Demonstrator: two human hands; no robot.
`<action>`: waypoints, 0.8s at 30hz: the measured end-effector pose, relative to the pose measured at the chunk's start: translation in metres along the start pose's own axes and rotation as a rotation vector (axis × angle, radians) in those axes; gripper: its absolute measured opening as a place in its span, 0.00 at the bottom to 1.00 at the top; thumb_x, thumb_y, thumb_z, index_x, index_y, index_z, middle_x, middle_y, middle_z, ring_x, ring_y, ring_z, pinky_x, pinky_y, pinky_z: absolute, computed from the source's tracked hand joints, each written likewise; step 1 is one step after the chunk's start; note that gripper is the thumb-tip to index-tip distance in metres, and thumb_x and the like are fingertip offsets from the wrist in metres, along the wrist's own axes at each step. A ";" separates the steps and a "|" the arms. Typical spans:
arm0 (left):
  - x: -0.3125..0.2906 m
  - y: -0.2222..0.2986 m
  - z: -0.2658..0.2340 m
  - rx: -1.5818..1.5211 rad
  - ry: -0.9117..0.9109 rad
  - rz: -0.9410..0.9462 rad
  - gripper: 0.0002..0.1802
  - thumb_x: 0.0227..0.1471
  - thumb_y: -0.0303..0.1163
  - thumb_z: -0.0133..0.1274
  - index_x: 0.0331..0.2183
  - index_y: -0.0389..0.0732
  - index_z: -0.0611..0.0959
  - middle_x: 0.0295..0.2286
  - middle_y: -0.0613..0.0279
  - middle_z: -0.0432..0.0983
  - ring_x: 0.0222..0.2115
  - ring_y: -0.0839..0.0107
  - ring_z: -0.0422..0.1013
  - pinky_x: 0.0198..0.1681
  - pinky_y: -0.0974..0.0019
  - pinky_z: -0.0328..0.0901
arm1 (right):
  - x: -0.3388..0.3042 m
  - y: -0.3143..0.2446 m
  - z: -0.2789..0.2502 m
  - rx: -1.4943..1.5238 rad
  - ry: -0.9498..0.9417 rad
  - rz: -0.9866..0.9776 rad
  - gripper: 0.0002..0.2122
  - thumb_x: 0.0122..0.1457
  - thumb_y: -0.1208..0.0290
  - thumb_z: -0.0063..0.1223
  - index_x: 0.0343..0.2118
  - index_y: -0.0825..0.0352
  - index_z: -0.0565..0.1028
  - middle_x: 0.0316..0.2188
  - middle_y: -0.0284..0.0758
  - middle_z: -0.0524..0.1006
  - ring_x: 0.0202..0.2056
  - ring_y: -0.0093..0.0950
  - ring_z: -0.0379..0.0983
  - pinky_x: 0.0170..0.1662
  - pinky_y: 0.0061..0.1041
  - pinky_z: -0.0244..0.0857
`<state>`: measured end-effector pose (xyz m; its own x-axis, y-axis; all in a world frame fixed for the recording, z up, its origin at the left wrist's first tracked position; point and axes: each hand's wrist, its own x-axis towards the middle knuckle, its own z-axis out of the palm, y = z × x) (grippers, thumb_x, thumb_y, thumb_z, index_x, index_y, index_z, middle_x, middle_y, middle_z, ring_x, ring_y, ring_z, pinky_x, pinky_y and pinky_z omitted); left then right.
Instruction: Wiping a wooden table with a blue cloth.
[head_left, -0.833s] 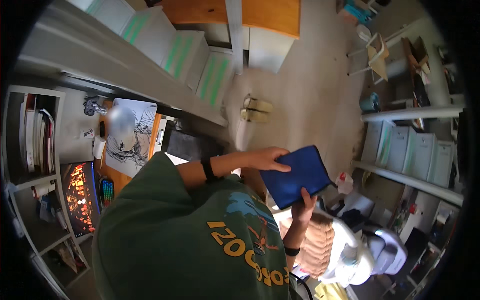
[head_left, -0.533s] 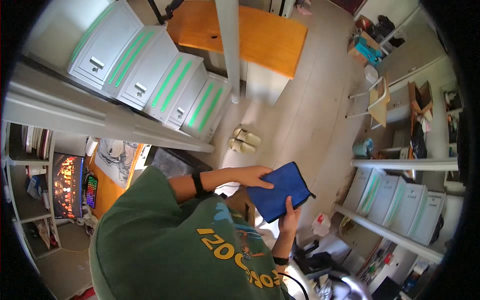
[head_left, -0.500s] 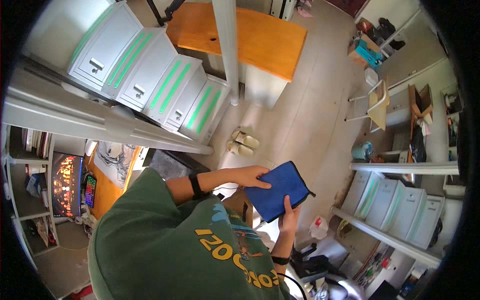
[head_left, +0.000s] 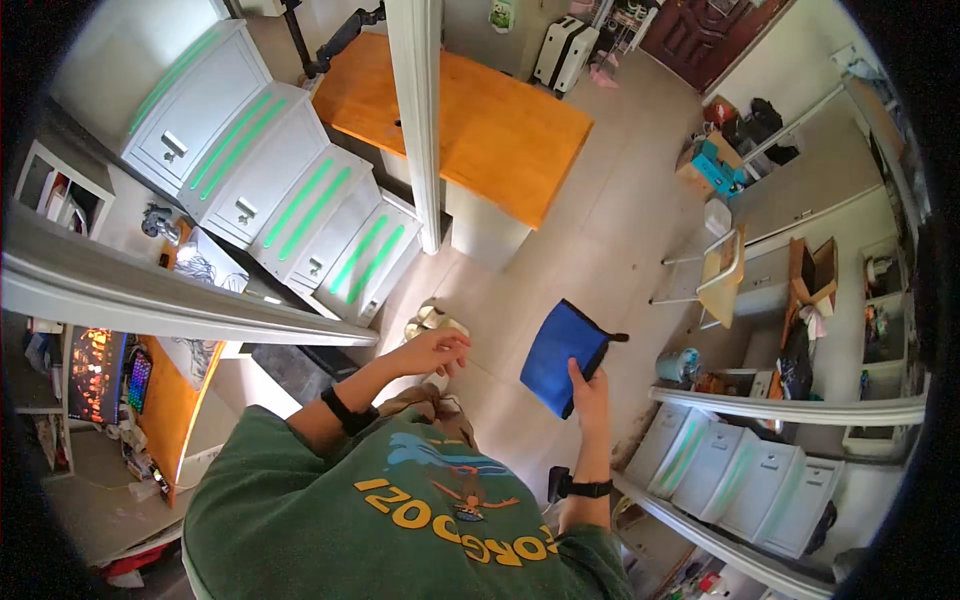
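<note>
A flat blue pouch (head_left: 556, 352) with black edging and a small black tab at its right corner hangs out in front of me, over the floor. My right hand (head_left: 590, 393) grips its lower right edge, thumb on the near face; the fingers behind it are hidden. To the left, my left hand (head_left: 432, 352) is clear of the pouch, loosely curled with fingers apart and nothing in them. Below that hand, a pair of pale slippers (head_left: 428, 318) stands on the floor, partly covered by it.
White drawer steps (head_left: 285, 205) with green strips rise at the left, beside a white post (head_left: 415, 110). An orange-topped table (head_left: 510, 130) stands ahead. At the right are a chair (head_left: 722, 280), more drawer steps (head_left: 735, 475) and a white rail (head_left: 790, 408).
My left hand has let go of the pouch and drawn away left. My right hand keeps hold of it. The view has shifted, showing more of the room's far end.
</note>
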<state>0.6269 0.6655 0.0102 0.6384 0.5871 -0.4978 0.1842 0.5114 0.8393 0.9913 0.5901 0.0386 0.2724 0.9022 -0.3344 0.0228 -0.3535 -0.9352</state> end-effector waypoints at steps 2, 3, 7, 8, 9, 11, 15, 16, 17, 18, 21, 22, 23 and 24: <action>0.021 -0.004 -0.013 -0.029 0.001 0.033 0.22 0.68 0.42 0.57 0.57 0.42 0.76 0.43 0.59 0.82 0.34 0.71 0.81 0.36 0.65 0.77 | 0.022 -0.011 -0.013 -0.351 -0.127 0.052 0.16 0.71 0.60 0.61 0.46 0.72 0.80 0.36 0.29 0.82 0.35 0.20 0.73 0.42 0.26 0.70; 0.037 0.000 -0.017 -0.030 -0.001 0.049 0.22 0.68 0.42 0.57 0.57 0.42 0.76 0.43 0.59 0.82 0.34 0.71 0.81 0.36 0.65 0.77 | 0.031 -0.017 -0.017 -0.360 -0.122 0.039 0.16 0.71 0.60 0.61 0.46 0.72 0.80 0.36 0.29 0.82 0.35 0.20 0.73 0.42 0.26 0.70; 0.126 0.029 0.010 0.220 -0.014 0.235 0.39 0.58 0.47 0.69 0.63 0.40 0.72 0.56 0.53 0.73 0.50 0.62 0.77 0.46 0.59 0.78 | 0.053 -0.043 -0.060 -0.268 -0.134 0.010 0.15 0.69 0.63 0.63 0.46 0.74 0.80 0.36 0.30 0.83 0.35 0.22 0.75 0.42 0.26 0.71; 0.150 0.044 0.024 0.320 -0.002 0.336 0.41 0.58 0.45 0.69 0.64 0.40 0.70 0.58 0.52 0.71 0.55 0.59 0.74 0.50 0.56 0.77 | 0.058 -0.051 -0.073 -0.234 -0.123 0.035 0.16 0.68 0.65 0.64 0.48 0.74 0.80 0.38 0.32 0.83 0.37 0.23 0.76 0.44 0.26 0.72; 0.170 0.063 0.037 0.283 -0.039 0.344 0.43 0.57 0.45 0.70 0.65 0.39 0.69 0.60 0.50 0.68 0.56 0.57 0.73 0.53 0.55 0.76 | 0.063 -0.061 -0.085 -0.197 -0.107 0.064 0.16 0.68 0.66 0.65 0.49 0.75 0.79 0.39 0.33 0.83 0.38 0.25 0.78 0.45 0.27 0.72; 0.206 0.101 0.063 0.243 -0.103 0.356 0.46 0.57 0.48 0.71 0.67 0.39 0.67 0.62 0.48 0.67 0.57 0.55 0.72 0.56 0.54 0.74 | 0.072 -0.099 -0.092 -0.107 -0.042 0.145 0.18 0.67 0.68 0.65 0.54 0.73 0.76 0.47 0.35 0.81 0.45 0.26 0.76 0.52 0.29 0.71; 0.296 0.161 0.104 0.329 -0.278 0.338 0.40 0.59 0.51 0.68 0.62 0.37 0.75 0.54 0.49 0.77 0.52 0.62 0.75 0.53 0.60 0.74 | 0.138 -0.078 -0.153 0.274 0.024 0.128 0.24 0.67 0.72 0.64 0.62 0.73 0.70 0.59 0.39 0.75 0.57 0.31 0.73 0.63 0.35 0.66; 0.313 0.176 0.111 0.234 -0.338 0.321 0.32 0.63 0.52 0.63 0.55 0.35 0.82 0.44 0.57 0.83 0.45 0.70 0.77 0.48 0.62 0.73 | 0.160 -0.076 -0.165 0.293 0.060 0.124 0.22 0.68 0.73 0.62 0.61 0.72 0.71 0.57 0.39 0.77 0.56 0.33 0.74 0.63 0.37 0.67; 0.338 0.187 0.109 0.237 -0.317 0.323 0.32 0.63 0.52 0.63 0.55 0.35 0.82 0.44 0.57 0.83 0.45 0.70 0.77 0.48 0.62 0.73 | 0.189 -0.076 -0.174 0.294 0.039 0.120 0.22 0.68 0.73 0.62 0.61 0.72 0.71 0.57 0.39 0.77 0.56 0.33 0.74 0.63 0.37 0.67; 0.359 0.197 0.114 0.205 -0.309 0.290 0.30 0.64 0.51 0.62 0.53 0.35 0.83 0.42 0.61 0.83 0.43 0.73 0.77 0.47 0.63 0.73 | 0.213 -0.081 -0.188 0.294 -0.023 0.075 0.21 0.68 0.72 0.63 0.60 0.73 0.72 0.55 0.39 0.78 0.54 0.32 0.74 0.61 0.37 0.67; 0.415 0.230 0.128 0.120 -0.212 0.218 0.26 0.66 0.48 0.60 0.53 0.35 0.83 0.42 0.65 0.84 0.40 0.76 0.77 0.46 0.64 0.73 | 0.296 -0.074 -0.256 0.246 -0.135 0.037 0.19 0.69 0.72 0.61 0.60 0.73 0.73 0.52 0.39 0.80 0.49 0.31 0.78 0.60 0.37 0.70; 0.431 0.248 0.129 0.050 -0.141 0.198 0.25 0.66 0.45 0.60 0.53 0.35 0.83 0.42 0.64 0.84 0.40 0.75 0.77 0.47 0.65 0.73 | 0.326 -0.080 -0.283 0.165 -0.246 0.074 0.18 0.70 0.72 0.61 0.59 0.70 0.74 0.51 0.39 0.81 0.49 0.32 0.79 0.58 0.37 0.72; 0.446 0.266 0.129 -0.022 -0.069 0.181 0.23 0.65 0.43 0.60 0.53 0.35 0.83 0.42 0.64 0.84 0.40 0.75 0.77 0.47 0.65 0.73 | 0.356 -0.084 -0.304 0.080 -0.356 0.108 0.17 0.70 0.72 0.60 0.59 0.67 0.74 0.51 0.40 0.82 0.48 0.32 0.81 0.56 0.36 0.75; 0.460 0.275 0.119 -0.031 -0.028 0.186 0.23 0.65 0.43 0.60 0.53 0.35 0.83 0.42 0.64 0.84 0.40 0.75 0.77 0.47 0.65 0.73 | 0.369 -0.126 -0.297 -0.006 -0.357 0.077 0.17 0.71 0.68 0.59 0.59 0.67 0.75 0.51 0.43 0.83 0.47 0.34 0.84 0.53 0.36 0.78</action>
<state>1.0599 1.0016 0.0377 0.6799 0.6558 -0.3280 0.0380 0.4152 0.9089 1.3747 0.8939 0.0674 -0.0795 0.9017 -0.4250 0.0216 -0.4247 -0.9051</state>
